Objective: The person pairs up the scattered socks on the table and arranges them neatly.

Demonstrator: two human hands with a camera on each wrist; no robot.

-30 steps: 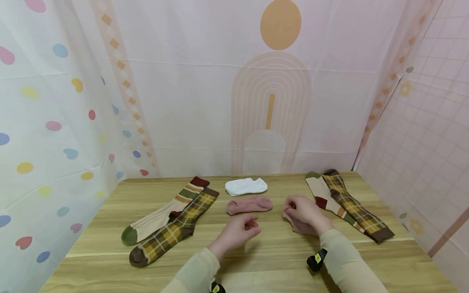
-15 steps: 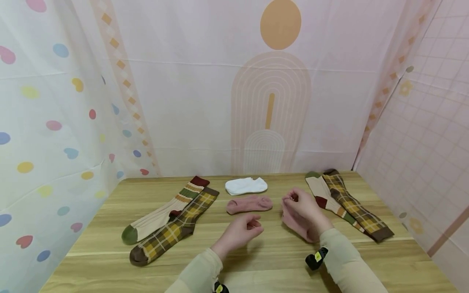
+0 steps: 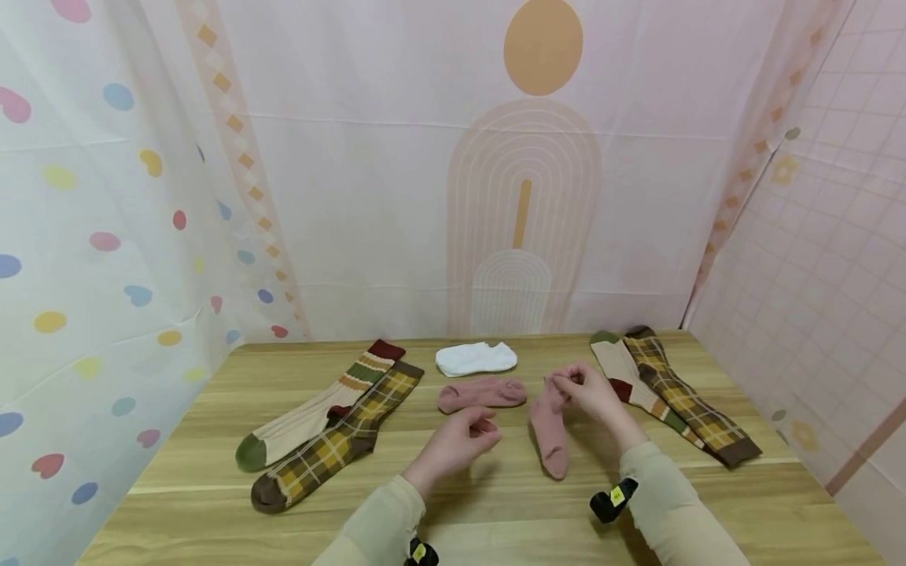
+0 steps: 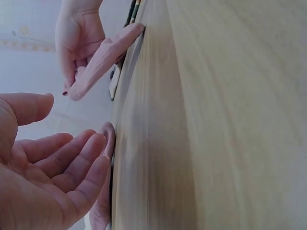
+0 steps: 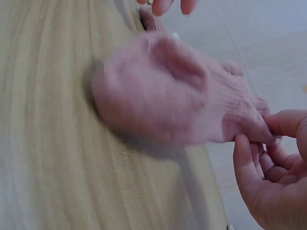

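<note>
Between thumb and fingers, my right hand [image 3: 593,397] pinches a pink ankle sock [image 3: 548,432] by its cuff end. The sock hangs toward me, its toe low over the wooden table [image 3: 495,503]; the right wrist view shows it large, its toe end blurred. My left hand [image 3: 456,444] hovers with fingers loosely bent and nothing in them, as the left wrist view also shows. Just beyond its fingertips a second pink sock [image 3: 481,395] lies flat across the table. Behind that one lies a white ankle sock [image 3: 476,359].
At the left lie a cream striped sock [image 3: 311,417] and a yellow-brown plaid sock [image 3: 333,448], side by side. A matching cream striped sock [image 3: 637,385] and plaid sock [image 3: 690,397] lie at the right. A printed curtain [image 3: 354,196] stands behind the table's back edge.
The pink sock in my right hand has come up and swung left, from beneath the hand to hanging beside it. My left hand has barely shifted.
</note>
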